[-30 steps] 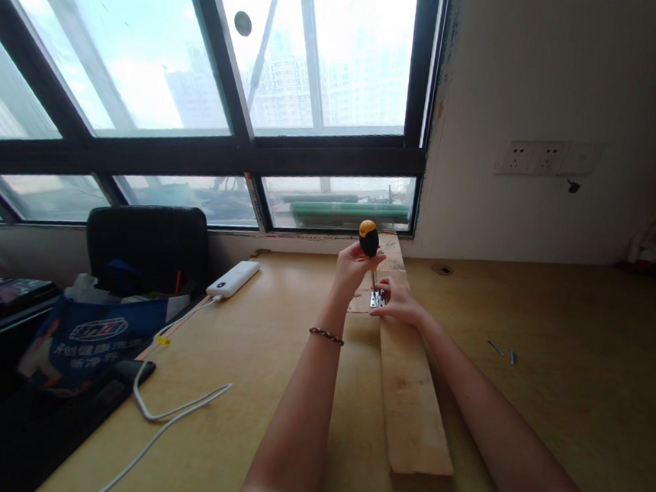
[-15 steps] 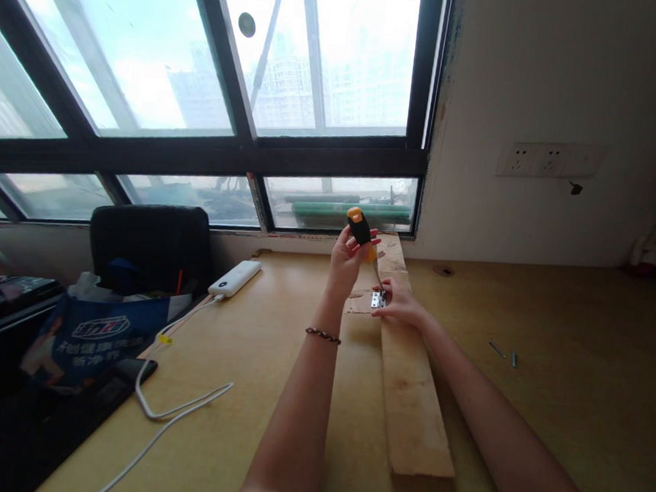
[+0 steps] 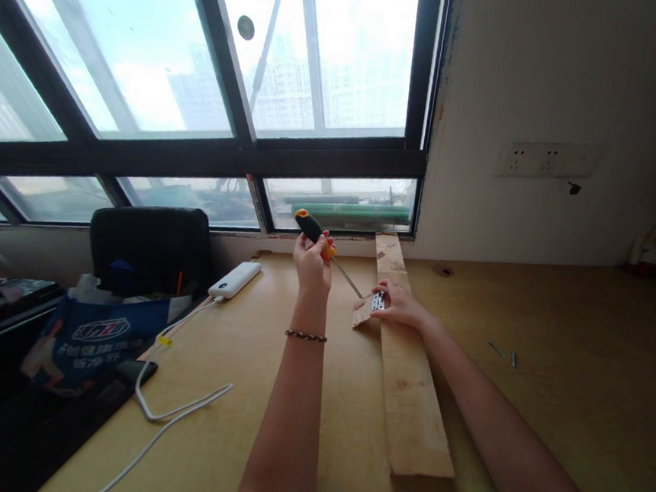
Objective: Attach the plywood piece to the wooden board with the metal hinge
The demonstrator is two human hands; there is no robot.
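Note:
My left hand (image 3: 312, 264) is closed around the handle of a yellow-and-black screwdriver (image 3: 310, 227). The shaft slants down to the right, and its tip is close to a small piece of wood (image 3: 362, 315). With closed fingers, my right hand (image 3: 400, 304) grips a silver metal hinge (image 3: 378, 301) at the side of a long wooden board (image 3: 414, 407). The small piece sticks out to the left of the board beside the hinge and is tilted. My right fingers partly hide where hinge, piece and board meet.
Two screws (image 3: 514, 359) lie on the wooden table (image 3: 547, 433) to the right. At the left are a white power bank (image 3: 235, 279) with a white cable (image 3: 175, 414), a blue bag (image 3: 96, 337) and a black chair (image 3: 148, 242). A window and wall bound the far side.
My left hand has moved left with the screwdriver, drawing its tip away from the hinge. The small wood piece now tilts down at its left end. My right hand stays at the hinge.

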